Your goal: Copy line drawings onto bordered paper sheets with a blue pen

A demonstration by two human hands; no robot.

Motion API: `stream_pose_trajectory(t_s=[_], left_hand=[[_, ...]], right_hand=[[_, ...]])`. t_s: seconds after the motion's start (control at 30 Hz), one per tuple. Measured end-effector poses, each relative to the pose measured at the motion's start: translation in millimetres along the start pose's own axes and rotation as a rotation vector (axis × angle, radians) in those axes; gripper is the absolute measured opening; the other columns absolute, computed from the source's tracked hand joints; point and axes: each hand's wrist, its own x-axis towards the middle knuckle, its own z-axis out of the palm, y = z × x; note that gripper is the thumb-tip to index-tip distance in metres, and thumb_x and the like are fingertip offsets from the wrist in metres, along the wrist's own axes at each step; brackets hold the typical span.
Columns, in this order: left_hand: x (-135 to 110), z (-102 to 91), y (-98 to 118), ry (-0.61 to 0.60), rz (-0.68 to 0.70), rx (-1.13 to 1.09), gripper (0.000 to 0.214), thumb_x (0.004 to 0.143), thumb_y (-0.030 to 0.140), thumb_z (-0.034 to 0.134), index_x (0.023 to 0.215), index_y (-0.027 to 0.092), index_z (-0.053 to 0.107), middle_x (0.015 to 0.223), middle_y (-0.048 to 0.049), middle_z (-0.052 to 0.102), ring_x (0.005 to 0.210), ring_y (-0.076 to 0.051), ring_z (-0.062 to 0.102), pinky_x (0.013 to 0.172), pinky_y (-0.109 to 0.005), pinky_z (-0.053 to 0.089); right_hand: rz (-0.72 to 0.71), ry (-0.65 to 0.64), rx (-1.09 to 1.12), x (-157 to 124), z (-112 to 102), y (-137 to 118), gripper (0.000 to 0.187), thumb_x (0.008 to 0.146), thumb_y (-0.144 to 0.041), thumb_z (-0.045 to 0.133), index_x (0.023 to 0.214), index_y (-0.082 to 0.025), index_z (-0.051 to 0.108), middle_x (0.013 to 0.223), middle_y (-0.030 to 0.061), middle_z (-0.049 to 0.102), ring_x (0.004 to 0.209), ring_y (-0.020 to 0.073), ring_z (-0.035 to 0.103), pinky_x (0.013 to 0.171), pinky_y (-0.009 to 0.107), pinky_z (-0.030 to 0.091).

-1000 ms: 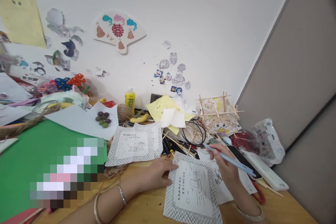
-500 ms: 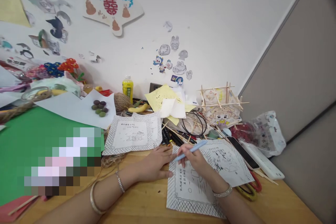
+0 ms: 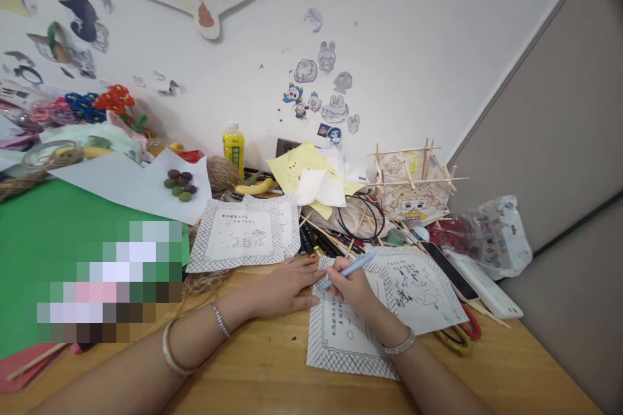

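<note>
My right hand [image 3: 354, 290] is closed around a light blue pen [image 3: 348, 270], its tip resting near the top left of a white printed sheet with a hatched border [image 3: 341, 343] on the wooden table. My left hand [image 3: 283, 286] lies flat, fingers stretched out, pressing on the table at that sheet's left edge. A second printed sheet [image 3: 418, 288] lies partly under it to the right. A third, with a house drawing [image 3: 242, 238], lies just beyond my left hand.
Green card [image 3: 63, 233] covers the left side. Behind the sheets lie markers and wooden sticks [image 3: 331, 240], a twine ball [image 3: 221, 173], a yellow bottle [image 3: 234, 141] and a stick-frame lantern [image 3: 413, 191]. A phone [image 3: 450, 270] and scissors [image 3: 460, 334] lie at the right.
My right hand swung the pen from the right side over to the sheet's top left and lowered its tip. The view tilted downward. My left hand stayed put.
</note>
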Motion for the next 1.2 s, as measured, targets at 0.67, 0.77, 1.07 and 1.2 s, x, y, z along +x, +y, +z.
stream_pose_trajectory(t_s=[0.67,0.77,1.07,1.2], left_hand=[[0,7.6,-5,-0.012,0.035,0.103,0.063,0.093,0.051,0.045,0.143,0.014,0.038,0.147,-0.0142,0.038,0.139,-0.030,0.029,0.114,-0.043,0.016],[0,7.5,-5,-0.015,0.035,0.109,0.064,0.093,0.051,0.045,0.144,0.013,0.036,0.148,-0.0143,0.037,0.139,-0.030,0.029,0.114,-0.043,0.017],[-1,7.4,-6,0.013,0.063,0.079,0.063,0.093,0.052,0.043,0.144,0.016,0.036,0.148,-0.0126,0.037,0.139,-0.028,0.029,0.115,-0.041,0.016],[-1,6.0,-4,-0.011,0.054,0.108,0.064,0.093,0.051,0.043,0.144,0.012,0.036,0.148,-0.0148,0.036,0.140,-0.028,0.027,0.115,-0.041,0.015]], right_hand=[[-0.083,-0.066,-0.132,0,-1,9,0.035,0.087,-0.038,0.055,0.058,-0.021,0.047,0.048,-0.0052,0.046,0.045,0.0107,0.045,0.048,0.023,0.036],[-0.089,-0.073,-0.127,-1,-1,7,0.035,0.087,-0.038,0.054,0.057,-0.021,0.046,0.049,-0.0048,0.047,0.046,0.0101,0.044,0.047,0.022,0.035],[-0.065,-0.066,-0.104,-1,-1,4,0.035,0.084,-0.041,0.056,0.058,-0.021,0.045,0.047,-0.0050,0.047,0.043,0.0091,0.043,0.043,0.021,0.035],[-0.014,-0.046,-0.072,-1,0,4,0.034,0.082,-0.041,0.057,0.059,-0.021,0.044,0.047,-0.0049,0.049,0.040,0.0083,0.041,0.040,0.020,0.032]])
